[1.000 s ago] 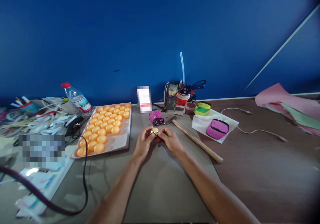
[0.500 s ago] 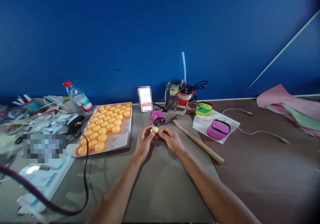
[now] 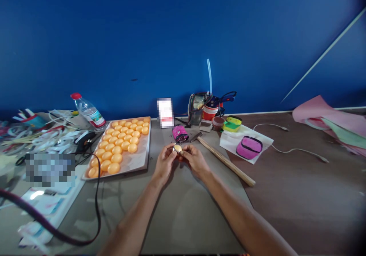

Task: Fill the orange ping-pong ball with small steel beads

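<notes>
My left hand (image 3: 165, 161) and my right hand (image 3: 194, 158) meet over the middle of the table, fingers pinched together on a small pale yellow ball (image 3: 177, 148) held between their fingertips. A bit of metal seems to sit against the ball, too small to make out. Just beyond the hands a small pink pot (image 3: 179, 133) lies tipped toward me with dark bits inside. To the left stands a white tray (image 3: 140, 160) with several orange balls (image 3: 120, 146) in rows.
A hammer with a long wooden handle (image 3: 225, 161) lies right of the hands. A pink pouch (image 3: 248, 146) rests on white paper. Cups and tools (image 3: 208, 109) crowd the blue wall. A water bottle (image 3: 88, 112), cables and paper scraps fill the left side.
Both hands stay together on the ball with only slight finger shifts. The view wobbles a little.
</notes>
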A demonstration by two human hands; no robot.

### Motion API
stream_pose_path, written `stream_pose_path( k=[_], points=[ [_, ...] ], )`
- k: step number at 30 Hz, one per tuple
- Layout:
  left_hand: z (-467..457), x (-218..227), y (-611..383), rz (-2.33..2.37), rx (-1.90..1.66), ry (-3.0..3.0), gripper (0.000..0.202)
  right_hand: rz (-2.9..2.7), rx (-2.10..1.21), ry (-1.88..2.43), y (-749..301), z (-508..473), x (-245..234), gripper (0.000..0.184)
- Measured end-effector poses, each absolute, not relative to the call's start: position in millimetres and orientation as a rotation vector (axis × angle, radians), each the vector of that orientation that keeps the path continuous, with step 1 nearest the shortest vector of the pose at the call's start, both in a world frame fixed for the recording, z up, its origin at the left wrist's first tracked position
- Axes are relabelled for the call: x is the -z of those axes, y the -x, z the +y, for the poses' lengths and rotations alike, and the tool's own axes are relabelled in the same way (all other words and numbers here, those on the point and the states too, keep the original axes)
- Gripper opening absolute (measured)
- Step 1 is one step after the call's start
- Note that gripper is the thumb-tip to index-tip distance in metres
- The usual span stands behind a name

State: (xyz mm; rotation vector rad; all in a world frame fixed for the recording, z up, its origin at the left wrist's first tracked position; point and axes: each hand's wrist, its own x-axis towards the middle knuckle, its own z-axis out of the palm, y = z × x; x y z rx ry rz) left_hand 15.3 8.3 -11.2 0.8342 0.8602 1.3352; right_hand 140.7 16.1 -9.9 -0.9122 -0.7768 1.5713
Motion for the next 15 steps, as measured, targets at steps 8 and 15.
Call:
stream_pose_path(
  k=[8,15],
  points=[
    [10,1,-12,0.673,-1.242,-0.627,0.033,-0.871,-1.495,0.915,-151,22,10,0.022],
    [11,-2,-10,0.771,-1.238,-0.593,0.027,-1.399,-0.337,1.512,-184,34,14,0.016]
  ],
)
